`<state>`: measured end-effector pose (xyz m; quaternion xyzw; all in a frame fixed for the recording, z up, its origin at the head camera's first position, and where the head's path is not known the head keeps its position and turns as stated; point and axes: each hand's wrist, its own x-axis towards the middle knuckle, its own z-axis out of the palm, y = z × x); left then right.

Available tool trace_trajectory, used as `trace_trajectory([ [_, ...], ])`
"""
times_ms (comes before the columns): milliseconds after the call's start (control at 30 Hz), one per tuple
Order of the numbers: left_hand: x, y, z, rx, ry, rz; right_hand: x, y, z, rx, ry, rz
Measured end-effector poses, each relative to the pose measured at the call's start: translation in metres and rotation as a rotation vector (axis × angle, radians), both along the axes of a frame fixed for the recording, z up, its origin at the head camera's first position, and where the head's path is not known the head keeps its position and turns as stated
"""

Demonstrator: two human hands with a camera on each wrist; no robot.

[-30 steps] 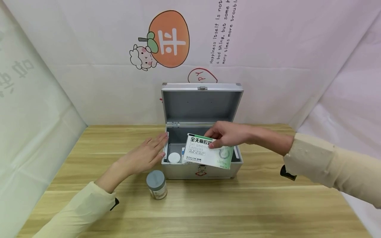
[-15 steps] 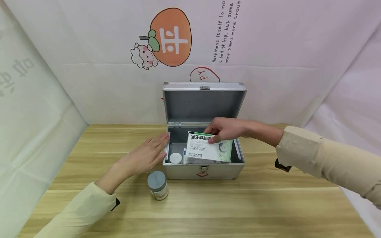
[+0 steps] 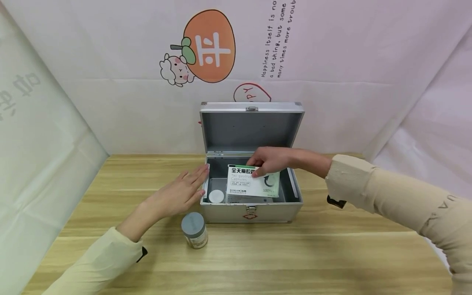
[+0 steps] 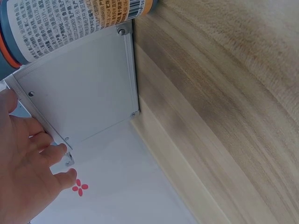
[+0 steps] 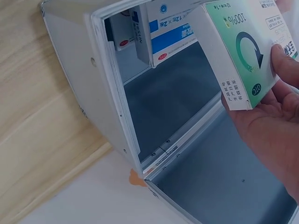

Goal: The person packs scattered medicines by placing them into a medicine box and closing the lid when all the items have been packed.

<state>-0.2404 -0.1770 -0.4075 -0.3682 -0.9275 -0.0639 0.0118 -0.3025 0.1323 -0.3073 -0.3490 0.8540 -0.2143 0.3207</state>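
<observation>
My right hand [image 3: 271,160] pinches a white and green medicine box [image 3: 241,185] over the open metal first-aid case [image 3: 228,214]. In the right wrist view the thumb lies on the medicine box [image 5: 247,51] front, with fingers behind it. My left hand [image 3: 180,188] rests with straight fingers at the case's left rim; in the left wrist view its fingertips lie along that edge. Inside the case are a white-capped bottle [image 3: 216,196] and blue-and-white medicine boxes [image 5: 170,32], partly hidden in the head view by the held box.
A jar with a grey-blue lid [image 3: 194,229] stands on the wooden table [image 3: 258,262], just in front of the case's left corner. The raised lid [image 3: 250,131] stands near the printed white cloth [image 3: 332,114] behind.
My right hand has brought the medicine box a little left and back, tilting it less, so it now hangs over the case opening. The left hand stays at the rim.
</observation>
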Motion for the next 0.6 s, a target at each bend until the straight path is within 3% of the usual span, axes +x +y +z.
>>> trace_trajectory([
  [600,0.001,0.0,0.001,0.003,-0.012,0.002,-0.01,-0.009,-0.03,0.01,-0.055,0.051],
])
